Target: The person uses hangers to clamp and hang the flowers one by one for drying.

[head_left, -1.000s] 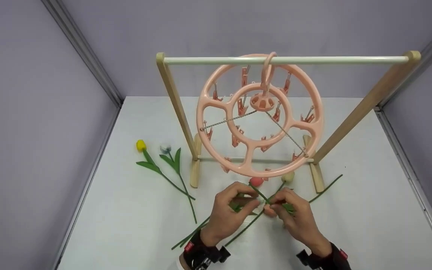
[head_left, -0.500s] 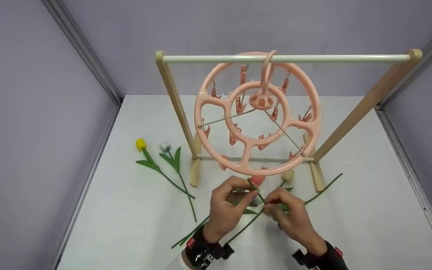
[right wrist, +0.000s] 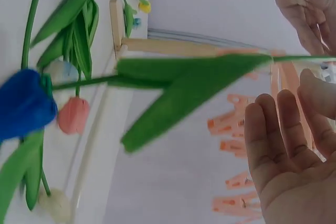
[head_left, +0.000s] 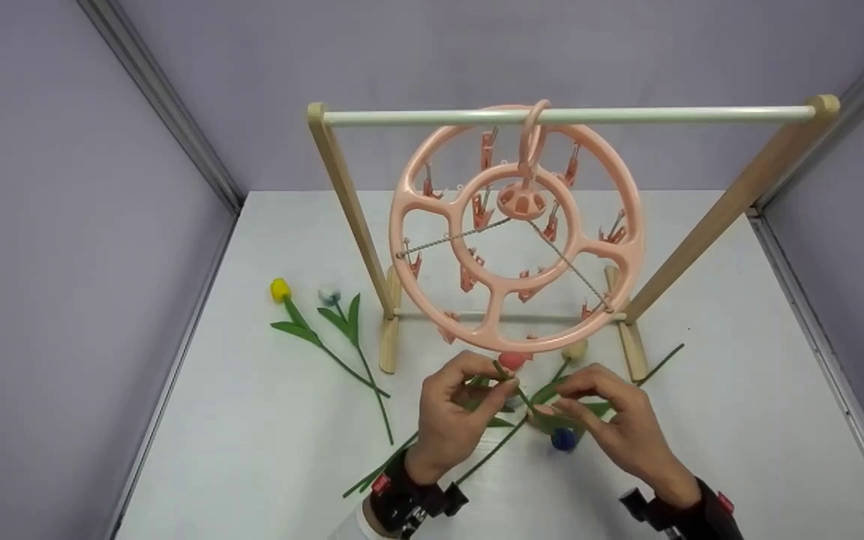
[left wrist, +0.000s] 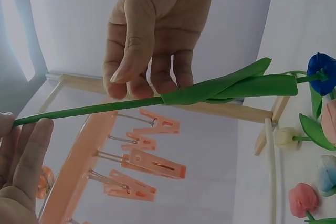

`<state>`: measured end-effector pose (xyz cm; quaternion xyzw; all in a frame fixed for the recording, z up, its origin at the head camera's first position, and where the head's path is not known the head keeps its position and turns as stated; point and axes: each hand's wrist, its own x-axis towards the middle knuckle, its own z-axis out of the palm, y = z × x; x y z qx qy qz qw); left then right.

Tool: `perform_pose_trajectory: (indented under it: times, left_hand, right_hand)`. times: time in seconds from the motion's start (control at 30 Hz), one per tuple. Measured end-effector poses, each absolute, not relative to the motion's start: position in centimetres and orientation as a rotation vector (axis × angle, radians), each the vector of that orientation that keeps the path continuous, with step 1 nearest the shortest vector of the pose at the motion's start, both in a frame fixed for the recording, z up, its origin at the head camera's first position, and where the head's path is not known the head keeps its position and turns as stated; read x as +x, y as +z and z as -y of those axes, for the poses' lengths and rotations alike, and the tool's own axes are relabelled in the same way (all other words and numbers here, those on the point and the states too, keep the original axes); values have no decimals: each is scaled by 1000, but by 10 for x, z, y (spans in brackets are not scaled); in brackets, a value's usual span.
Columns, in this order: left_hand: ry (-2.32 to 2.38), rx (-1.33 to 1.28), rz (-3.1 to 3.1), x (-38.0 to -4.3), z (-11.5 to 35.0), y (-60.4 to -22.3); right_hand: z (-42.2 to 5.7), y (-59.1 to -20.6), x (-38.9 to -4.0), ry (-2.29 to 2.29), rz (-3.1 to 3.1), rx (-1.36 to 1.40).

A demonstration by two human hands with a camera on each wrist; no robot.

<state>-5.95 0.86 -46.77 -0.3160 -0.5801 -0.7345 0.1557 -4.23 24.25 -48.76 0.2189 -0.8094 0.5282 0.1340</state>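
My left hand (head_left: 451, 420) pinches a blue tulip (head_left: 563, 439) near the end of its green stem (left wrist: 94, 110). The bloom points down and toward me, and the stem slants across beneath the round hanger. In the right wrist view, the tulip's long green leaves (right wrist: 184, 77) spread along the lower stem. My right hand (head_left: 623, 420) is just to the right, its fingers (right wrist: 262, 135) loosely extended and apart from the stem. Behind the hands lie a coral tulip (head_left: 511, 361), a cream tulip (head_left: 574, 350) and a peach tulip (left wrist: 329, 121), partly covered.
A pink round clip hanger (head_left: 499, 300) with several clothespins (left wrist: 157, 163) hangs from the white bar (head_left: 664, 115) of a wooden-legged rack (head_left: 349, 217). Left of it, a yellow tulip (head_left: 280, 289) and a pale blue tulip (head_left: 329, 295) lie with crossed stems on the white table (head_left: 214, 420).
My right hand has let go of the blue tulip's stem and moved right, bringing the blue bloom into view. My left hand has shifted slightly left, still pinching the stem.
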Motion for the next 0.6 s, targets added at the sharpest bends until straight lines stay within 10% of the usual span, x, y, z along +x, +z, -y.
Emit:
perform_pose_trajectory:
  times: [0.6]
  left_hand:
    - [-2042,-932,1661,-64,-8,-468]
  right_hand:
    - [-312,-457,-134,1426,2199,260]
